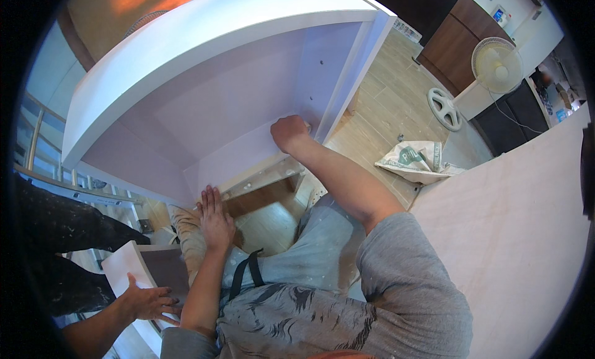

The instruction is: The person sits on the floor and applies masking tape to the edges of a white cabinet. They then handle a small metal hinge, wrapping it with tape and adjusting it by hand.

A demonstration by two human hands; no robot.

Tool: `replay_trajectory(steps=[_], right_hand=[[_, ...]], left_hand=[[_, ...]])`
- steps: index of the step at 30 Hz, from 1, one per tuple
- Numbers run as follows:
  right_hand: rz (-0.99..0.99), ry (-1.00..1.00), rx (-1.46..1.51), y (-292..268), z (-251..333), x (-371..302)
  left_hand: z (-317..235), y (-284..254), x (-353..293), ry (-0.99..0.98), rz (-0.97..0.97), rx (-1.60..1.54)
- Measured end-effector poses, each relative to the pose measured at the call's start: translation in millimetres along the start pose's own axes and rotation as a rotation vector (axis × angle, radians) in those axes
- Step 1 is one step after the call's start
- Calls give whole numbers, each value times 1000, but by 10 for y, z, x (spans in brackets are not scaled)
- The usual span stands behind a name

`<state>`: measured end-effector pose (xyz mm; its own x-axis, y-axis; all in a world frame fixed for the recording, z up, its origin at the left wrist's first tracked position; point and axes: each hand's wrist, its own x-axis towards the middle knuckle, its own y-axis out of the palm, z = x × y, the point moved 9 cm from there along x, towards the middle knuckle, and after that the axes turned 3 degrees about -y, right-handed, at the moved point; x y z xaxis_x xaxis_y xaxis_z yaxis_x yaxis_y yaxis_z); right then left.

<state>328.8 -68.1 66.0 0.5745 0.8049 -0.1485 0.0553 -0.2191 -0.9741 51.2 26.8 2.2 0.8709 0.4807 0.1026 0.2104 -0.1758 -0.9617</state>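
One white cabinet [229,86] was positioned at and beyond the fingers. Its lower front edge was touched by the left hand [217,227], fingers extended, nothing visibly grasped; the right hand [289,134] was curled fist-like inside, and whether anything was held could not be told.

bright, cool light whitens the cabinet top [248,8]; orange glare glows upper left; fisheye bends edges, corners black.
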Motion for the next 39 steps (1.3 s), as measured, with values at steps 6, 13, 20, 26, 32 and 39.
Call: replay_trajectory(steps=[6, 13, 20, 26, 32, 39], right_hand=[[-19, 23, 44, -39, 54, -25], [-352, -146, -100, 140, 141, 138], [23, -41, -67, -6, 56, 92], [60, -30, -78, -26, 64, 53], [77, -21, -36, 1, 31, 37], [22, 18, 9, 8, -127, 19]], left_hand=[[-149, -81, 47, -29, 27, -28], [-1012, -297, -14, 26, 414, -403], [407, -125, -636, -430, 270, -281], [479, -238, -516, -422, 295, -207], [553, -160, -478, -404, 287, -148], [472, -152, -403, -273, 206, -224]])
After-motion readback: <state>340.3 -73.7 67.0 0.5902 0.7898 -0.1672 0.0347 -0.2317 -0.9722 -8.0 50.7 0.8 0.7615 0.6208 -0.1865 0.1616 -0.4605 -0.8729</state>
